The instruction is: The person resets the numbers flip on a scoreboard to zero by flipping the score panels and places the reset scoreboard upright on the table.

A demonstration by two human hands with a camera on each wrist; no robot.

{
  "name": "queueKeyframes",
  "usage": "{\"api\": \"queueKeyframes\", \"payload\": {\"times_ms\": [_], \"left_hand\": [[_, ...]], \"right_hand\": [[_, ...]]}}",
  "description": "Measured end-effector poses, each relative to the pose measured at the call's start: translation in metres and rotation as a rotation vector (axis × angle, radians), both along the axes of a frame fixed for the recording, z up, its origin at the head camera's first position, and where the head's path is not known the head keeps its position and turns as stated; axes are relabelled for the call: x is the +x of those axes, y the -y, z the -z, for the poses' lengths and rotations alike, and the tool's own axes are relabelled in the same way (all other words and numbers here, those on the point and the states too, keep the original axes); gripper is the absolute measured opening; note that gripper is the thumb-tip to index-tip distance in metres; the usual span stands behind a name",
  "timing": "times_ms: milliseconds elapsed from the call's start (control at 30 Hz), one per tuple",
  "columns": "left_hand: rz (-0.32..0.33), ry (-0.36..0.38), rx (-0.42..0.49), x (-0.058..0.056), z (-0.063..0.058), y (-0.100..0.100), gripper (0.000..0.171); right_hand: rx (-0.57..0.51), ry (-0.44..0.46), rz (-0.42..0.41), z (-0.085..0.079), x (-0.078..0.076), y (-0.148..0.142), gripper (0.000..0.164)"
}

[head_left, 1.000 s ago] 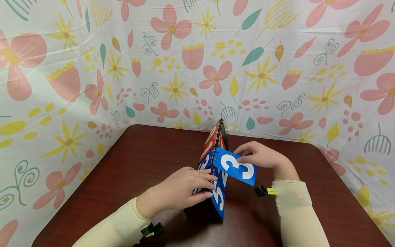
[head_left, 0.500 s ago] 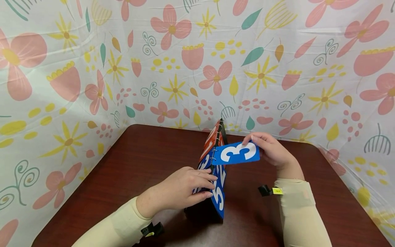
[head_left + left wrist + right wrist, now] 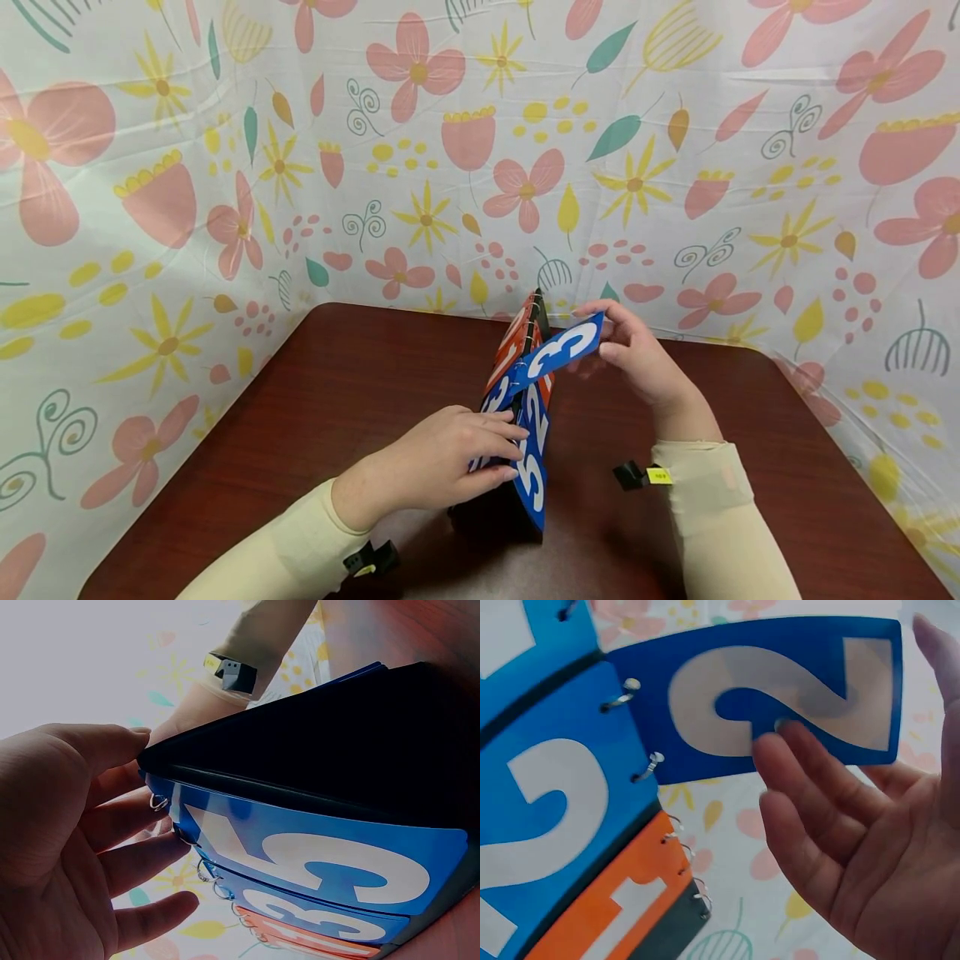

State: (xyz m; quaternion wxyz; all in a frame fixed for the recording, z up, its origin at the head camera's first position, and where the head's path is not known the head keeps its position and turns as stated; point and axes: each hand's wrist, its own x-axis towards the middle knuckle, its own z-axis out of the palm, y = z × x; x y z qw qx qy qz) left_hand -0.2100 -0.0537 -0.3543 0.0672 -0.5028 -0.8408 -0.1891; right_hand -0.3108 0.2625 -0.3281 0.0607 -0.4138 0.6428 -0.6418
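Observation:
A tent-shaped flip scoreboard (image 3: 532, 487) stands end-on in the head view, with blue and red number cards hung from rings along its ridge. My left hand (image 3: 450, 454) rests over the ridge near its close end. In the left wrist view the thumb's tip meets the ridge corner and loosely spread fingers lie along the rings. A blue card (image 3: 558, 350) marked 3 is raised, tilted up from its rings. My right hand (image 3: 641, 358) supports its free end. On the card's other side, marked 2 (image 3: 712, 690), two relaxed fingertips touch the lower edge; the thumb is apart from it.
The scoreboard stands on a dark red-brown table (image 3: 360, 375) with rounded far corners. A white flower-patterned cloth (image 3: 465, 167) hangs close behind the table and along its sides. Small black wrist cameras (image 3: 630, 475) jut out from both sleeves.
The 3 card has swung upward, from hanging out to the right to tilting up toward the ridge. My right hand rises with it, then shifts left; its thumb leaves the card. The left hand stays put.

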Motion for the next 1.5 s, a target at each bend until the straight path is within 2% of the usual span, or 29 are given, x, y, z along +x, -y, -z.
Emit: {"api": "queueKeyframes", "payload": {"times_ms": [100,233,367,600,800,1033,1200,1367,1500], "left_hand": [[0.004,-0.005,0.001,0.000,0.000,0.000,0.030],[0.000,-0.002,-0.001,0.000,0.000,0.000,0.030],[-0.001,-0.001,-0.002,0.000,0.000,0.000,0.030],[-0.003,-0.010,-0.010,0.000,0.001,0.000,0.030],[0.008,-0.017,-0.005,-0.001,0.000,0.000,0.029],[0.010,-0.027,0.004,0.000,0.000,0.000,0.028],[0.013,-0.030,0.008,-0.001,-0.001,0.000,0.028],[0.014,-0.032,0.009,-0.002,0.000,0.000,0.028],[0.018,-0.034,0.011,-0.002,0.001,0.000,0.028]], "right_hand": [[0.021,-0.017,0.050,0.001,0.001,0.008,0.049],[0.100,-0.038,0.160,0.002,0.005,0.019,0.065],[0.196,-0.077,0.254,0.005,0.007,0.028,0.073],[0.287,-0.126,0.282,0.012,0.006,0.043,0.083],[0.408,-0.169,0.365,0.019,0.004,0.055,0.085],[0.459,-0.180,0.405,0.021,0.007,0.062,0.087],[0.554,-0.200,0.446,0.023,0.006,0.066,0.084],[0.663,-0.190,0.471,0.029,0.005,0.070,0.089],[0.708,-0.184,0.485,0.032,0.004,0.072,0.091]]}}
